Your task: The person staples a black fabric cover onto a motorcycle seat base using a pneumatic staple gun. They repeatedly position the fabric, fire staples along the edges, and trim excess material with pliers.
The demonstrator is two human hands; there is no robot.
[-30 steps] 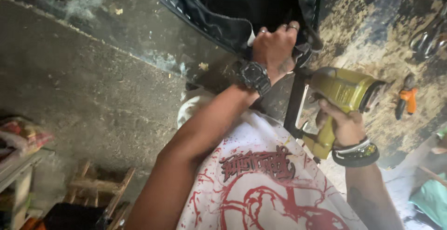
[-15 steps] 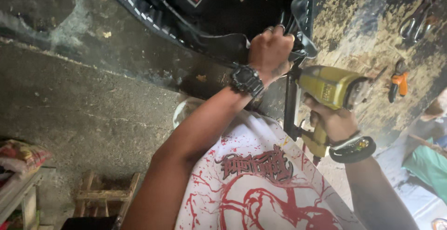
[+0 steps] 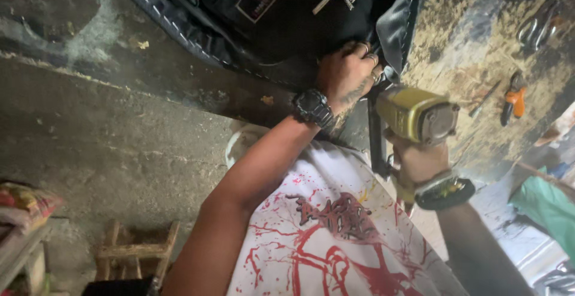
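A black upholstered seat cover with white stitching along its edge lies on a worn, stained workbench. My left hand, with a black watch on the wrist and rings on the fingers, clutches the cover's edge and pulls it tight. My right hand, with a dark bracelet on the wrist, grips the handle of a yellow staple gun. The gun's nose sits right beside my left hand at the cover's edge. My white shirt with a red print fills the lower middle.
Orange-handled pliers and a thin metal tool lie on the bench at the right, with scissors farther up. A small wooden stool stands on the concrete floor at lower left. Green cloth is at the right edge.
Both hands stay on the seat cover's edge and the staple gun. The gun has drawn closer to my left hand, and my view has shifted slightly along the cover.
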